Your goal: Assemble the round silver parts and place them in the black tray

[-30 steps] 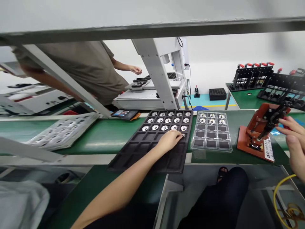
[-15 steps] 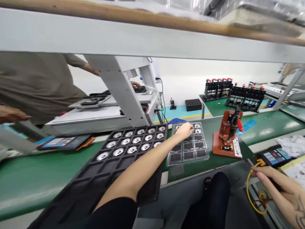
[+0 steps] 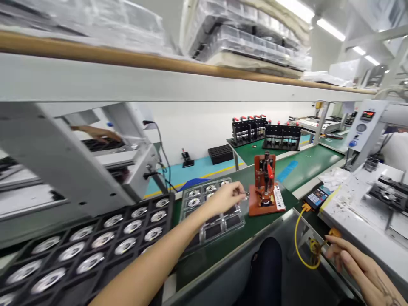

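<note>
My left hand (image 3: 227,198) is closed in a pinch on a small shiny part (image 3: 247,194), largely hidden by the fingertips. It hovers over the right side of a clear plastic tray (image 3: 237,225), whose far pockets hold shiny round parts (image 3: 194,202). Just right of the fingertips stands an orange-brown clamp fixture (image 3: 263,208) with a red-tipped lever. Lower right, my right hand (image 3: 358,261) has its fingers loosely apart, with no held thing visible. Its fingertips are near an orange connector (image 3: 334,232) and a coiled yellow cable (image 3: 299,250).
A black tray (image 3: 105,259) with rows of shiny round parts lies at left. A keypad device (image 3: 315,196) sits by a white machine table (image 3: 357,204) at right. A shelf beam (image 3: 178,83) crosses above. Another person's hand (image 3: 97,132) works behind the frame.
My left hand has moved from the clear tray's far pockets to its right side near the fixture, now with a small shiny part showing. My view has swung right; my right hand stays lower right.
</note>
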Demonstrator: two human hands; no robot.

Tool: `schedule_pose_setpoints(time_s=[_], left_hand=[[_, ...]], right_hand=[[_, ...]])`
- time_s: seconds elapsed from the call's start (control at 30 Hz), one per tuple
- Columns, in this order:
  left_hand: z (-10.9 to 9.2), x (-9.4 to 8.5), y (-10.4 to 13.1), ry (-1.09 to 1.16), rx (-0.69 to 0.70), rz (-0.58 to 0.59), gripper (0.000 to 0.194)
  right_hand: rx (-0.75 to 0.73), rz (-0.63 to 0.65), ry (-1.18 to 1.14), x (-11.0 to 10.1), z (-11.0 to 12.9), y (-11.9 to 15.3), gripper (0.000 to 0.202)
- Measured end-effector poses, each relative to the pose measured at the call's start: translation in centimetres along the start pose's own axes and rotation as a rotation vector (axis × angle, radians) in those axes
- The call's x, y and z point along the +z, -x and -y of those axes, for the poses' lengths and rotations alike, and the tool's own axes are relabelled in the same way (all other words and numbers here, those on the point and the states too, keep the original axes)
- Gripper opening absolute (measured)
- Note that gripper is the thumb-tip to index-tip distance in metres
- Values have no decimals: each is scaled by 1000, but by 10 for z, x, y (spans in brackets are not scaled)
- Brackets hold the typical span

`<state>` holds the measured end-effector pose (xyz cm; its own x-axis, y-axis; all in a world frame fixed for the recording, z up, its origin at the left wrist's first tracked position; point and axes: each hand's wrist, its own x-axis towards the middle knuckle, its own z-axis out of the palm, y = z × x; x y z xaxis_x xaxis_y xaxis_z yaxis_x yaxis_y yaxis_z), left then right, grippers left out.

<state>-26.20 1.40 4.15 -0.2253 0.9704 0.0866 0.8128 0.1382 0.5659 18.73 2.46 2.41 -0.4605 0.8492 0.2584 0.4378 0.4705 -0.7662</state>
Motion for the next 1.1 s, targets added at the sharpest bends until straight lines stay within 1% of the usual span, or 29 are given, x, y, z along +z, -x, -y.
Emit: schedule_pose_setpoints(time_s=[0.03, 0.07, 0.13, 0.17, 0.2, 0.27, 0.3, 0.37, 0.43, 0.53, 0.57, 0.63, 0.7, 0.77, 0.83, 0.87, 0.93, 0.97, 1.03, 1.1], left_hand=[[-22, 7, 8, 55, 94, 40, 12], [-45, 15, 16, 138, 238, 51, 10], [-89, 35, 26, 243, 562, 8, 8], [-109, 46, 27, 274, 732, -26, 10], [-127, 56, 27, 278, 887, -63, 13], [-155, 74, 23, 246, 1139, -139, 16], [-166, 81, 19, 218, 1225, -174, 17], [-182, 93, 12, 173, 1317, -225, 18], [-193, 103, 8, 158, 1358, -231, 19], [-208, 118, 5, 174, 1417, -194, 21], [-214, 124, 3, 192, 1436, -165, 23], [-229, 134, -8, 248, 1432, -65, 28], [-251, 143, -32, 327, 1351, 64, 37], [-280, 150, -67, 356, 1202, 180, 44], [-311, 158, -107, 277, 1051, 273, 41], [-326, 162, -126, 210, 984, 330, 45], [-352, 172, -156, 138, 945, 414, 55], [-362, 178, -167, 116, 943, 452, 57], [-375, 189, -181, 86, 946, 513, 52], [-381, 198, -187, 61, 936, 551, 42]], right_hand=[[22, 7, -32, 2, 6, 0, 47], [38, 23, -76, 5, 12, -2, 48], [36, 56, -204, 13, 21, -8, 45], [19, 54, -273, 16, 23, -13, 46], [-3, 36, -331, 18, 24, -17, 50], [-35, -24, -394, 17, 25, -25, 64], [-43, -53, -399, 14, 24, -27, 65], [-46, -113, -375, 5, 24, -26, 54], [-42, -171, -332, -5, 22, -21, 43], [-2, -229, -264, -20, 15, -9, 39], [21, -238, -239, -25, 11, -6, 38], [66, -291, -167, -37, 2, 2, 35], [98, -390, -54, -54, -6, 10, 33], [122, -506, 65, -76, -11, 19, 32], [155, -587, 144, -98, -11, 30, 33], [174, -612, 167, -107, -9, 36, 34], [212, -655, 203, -122, -5, 52, 37], [224, -678, 216, -126, -4, 60, 39], [239, -725, 233, -132, -3, 75, 42], [254, -746, 236, -137, -6, 84, 44]])
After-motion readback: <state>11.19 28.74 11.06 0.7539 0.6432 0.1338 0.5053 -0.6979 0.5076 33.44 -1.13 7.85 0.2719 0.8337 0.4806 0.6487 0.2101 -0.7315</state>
